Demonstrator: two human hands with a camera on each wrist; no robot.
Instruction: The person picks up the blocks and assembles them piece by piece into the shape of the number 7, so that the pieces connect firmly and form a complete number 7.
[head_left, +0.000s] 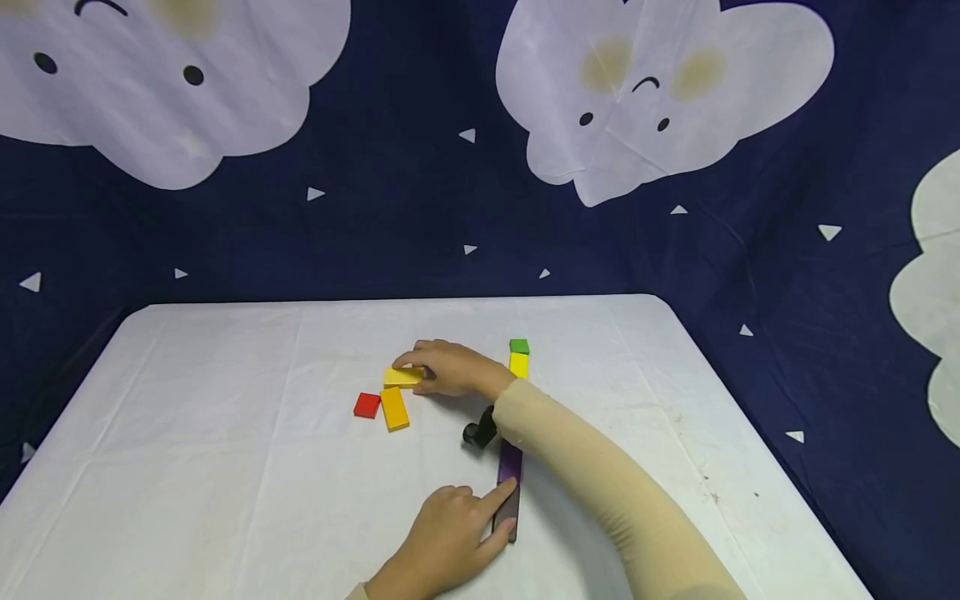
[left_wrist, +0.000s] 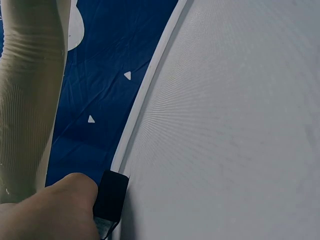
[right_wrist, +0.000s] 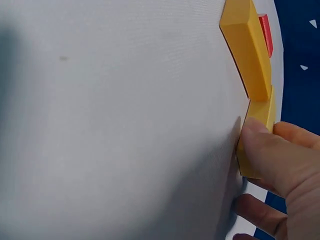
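Observation:
My right hand reaches across to the left and pinches a light-yellow block between thumb and fingers, low over the table. An orange-yellow block lies against its near end, and a small red block sits just left of that. My left hand rests at the near end of a row of blocks, index finger and thumb extended onto a dark greyish-brown block and the purple block beyond it. In the left wrist view a dark block end shows beside the hand.
The row's far end shows a bright-yellow block and a green block; my right sleeve hides its middle. A black device is at the right wrist. White cloth covers the table; a navy cloud-print curtain stands behind.

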